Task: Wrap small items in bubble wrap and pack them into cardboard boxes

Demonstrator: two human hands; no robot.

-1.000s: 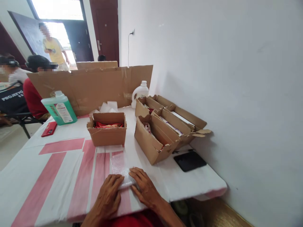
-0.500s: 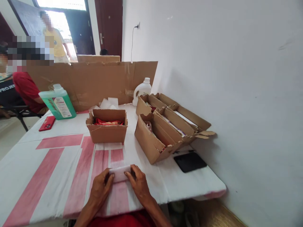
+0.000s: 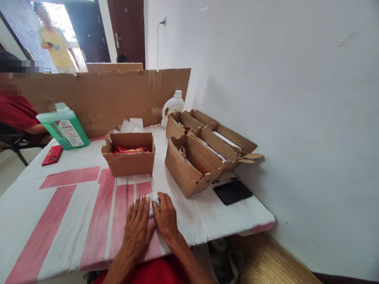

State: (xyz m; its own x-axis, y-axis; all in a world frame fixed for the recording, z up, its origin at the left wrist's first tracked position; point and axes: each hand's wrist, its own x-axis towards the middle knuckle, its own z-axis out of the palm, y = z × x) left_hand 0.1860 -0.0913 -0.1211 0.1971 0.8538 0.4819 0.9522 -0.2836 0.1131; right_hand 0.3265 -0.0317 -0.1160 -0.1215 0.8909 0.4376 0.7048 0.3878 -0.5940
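A small, whitish translucent folded sheet (image 3: 153,201) lies on the table between my hands, largely covered by them. My left hand (image 3: 137,225) rests flat with its fingers stretched forward, the fingertips against the sheet's left side. With bent fingers and thumb, my right hand (image 3: 166,217) grips the sheet's right side. Just beyond my hands stands an open cardboard box (image 3: 132,163), in which red packets (image 3: 132,149) show. To the right of it is a group of open cardboard boxes (image 3: 189,173) holding various items, partly hidden by their walls.
A green liquid jug (image 3: 69,132) and a red phone (image 3: 52,155) are at the left. White foam pieces (image 3: 132,125) and a white jug (image 3: 173,108) stand before the cardboard partition (image 3: 118,94). A black tablet-like device (image 3: 233,192) lies right. Two people are beyond.
My hands have come closer together over the sheet. The left one has gone from pinching its edge to lying flat, while the sheet is now mostly covered. The view has shifted slightly.
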